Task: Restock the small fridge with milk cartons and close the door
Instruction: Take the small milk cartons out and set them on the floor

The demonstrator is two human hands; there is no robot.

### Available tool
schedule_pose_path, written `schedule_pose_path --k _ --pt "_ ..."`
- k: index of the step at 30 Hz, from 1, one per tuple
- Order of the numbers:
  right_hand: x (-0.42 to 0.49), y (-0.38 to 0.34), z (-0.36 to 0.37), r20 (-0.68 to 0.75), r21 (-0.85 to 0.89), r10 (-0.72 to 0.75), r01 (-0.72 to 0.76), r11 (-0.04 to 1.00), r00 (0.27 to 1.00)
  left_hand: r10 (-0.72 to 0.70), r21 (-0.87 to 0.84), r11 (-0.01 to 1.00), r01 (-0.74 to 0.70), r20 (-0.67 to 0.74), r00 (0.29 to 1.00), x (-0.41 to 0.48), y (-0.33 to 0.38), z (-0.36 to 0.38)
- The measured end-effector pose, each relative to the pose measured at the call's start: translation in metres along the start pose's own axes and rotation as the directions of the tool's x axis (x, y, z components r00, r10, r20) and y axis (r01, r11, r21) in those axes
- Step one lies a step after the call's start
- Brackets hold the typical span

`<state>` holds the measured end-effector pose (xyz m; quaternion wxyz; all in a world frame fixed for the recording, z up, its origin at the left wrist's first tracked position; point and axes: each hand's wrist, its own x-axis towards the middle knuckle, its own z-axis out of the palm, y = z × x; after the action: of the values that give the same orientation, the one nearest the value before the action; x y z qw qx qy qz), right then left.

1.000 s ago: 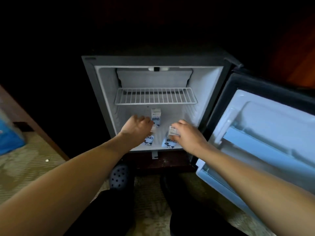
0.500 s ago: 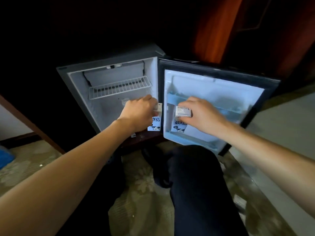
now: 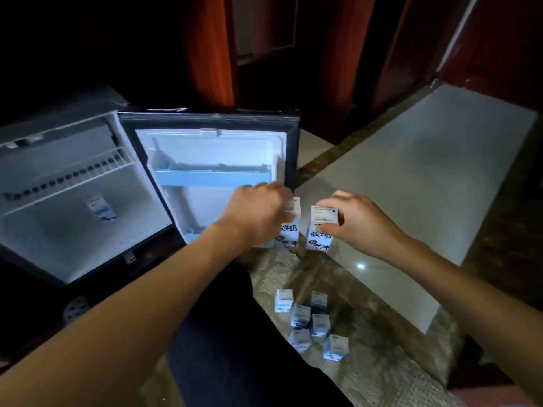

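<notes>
The small fridge (image 3: 67, 259) stands open at the left, its door (image 3: 211, 148) swung wide toward me. One milk carton (image 3: 101, 208) stands alone on the fridge floor. My left hand (image 3: 255, 212) grips a white carton (image 3: 289, 233) with cow print, held in the air just right of the door's edge. My right hand (image 3: 352, 218) grips a second carton (image 3: 321, 230) beside it. Several more cartons (image 3: 311, 324) stand in a cluster on the floor below my hands.
A wire shelf (image 3: 67, 177) crosses the fridge interior. The door has a pale blue rack (image 3: 211, 176). My dark trouser leg (image 3: 235, 333) lies between fridge and cartons. A pale tiled floor strip (image 3: 426, 177) runs to the right; red-brown wood panels (image 3: 211, 48) stand behind.
Both hands have come out of the fridge, each with a carton, and swung right past the open door. My view has turned right, which brings the floor cartons into sight.
</notes>
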<state>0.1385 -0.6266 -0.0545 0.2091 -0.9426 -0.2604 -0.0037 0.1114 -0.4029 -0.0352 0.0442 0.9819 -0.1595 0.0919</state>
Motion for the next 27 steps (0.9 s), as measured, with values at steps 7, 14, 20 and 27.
schedule_pose_path --k 7,14,20,27 --pt "-0.05 0.075 0.039 0.066 0.024 0.189 -0.191 0.981 0.98 0.052 -0.077 0.996 -0.039 0.169 0.984 0.027 0.061 0.088" --pt "-0.07 0.133 0.102 0.142 0.051 0.273 -0.282 0.958 0.952 0.001 -0.099 0.995 0.031 0.308 0.952 0.043 0.075 0.177" --pt "-0.068 0.167 0.159 0.213 0.074 0.305 -0.327 0.942 0.928 -0.072 -0.082 0.989 0.122 0.455 0.887 0.046 0.066 0.244" --pt "-0.074 0.183 0.218 0.249 0.143 0.366 -0.407 0.902 0.897 -0.104 -0.073 0.983 0.17 0.543 0.833 0.036 0.064 0.296"
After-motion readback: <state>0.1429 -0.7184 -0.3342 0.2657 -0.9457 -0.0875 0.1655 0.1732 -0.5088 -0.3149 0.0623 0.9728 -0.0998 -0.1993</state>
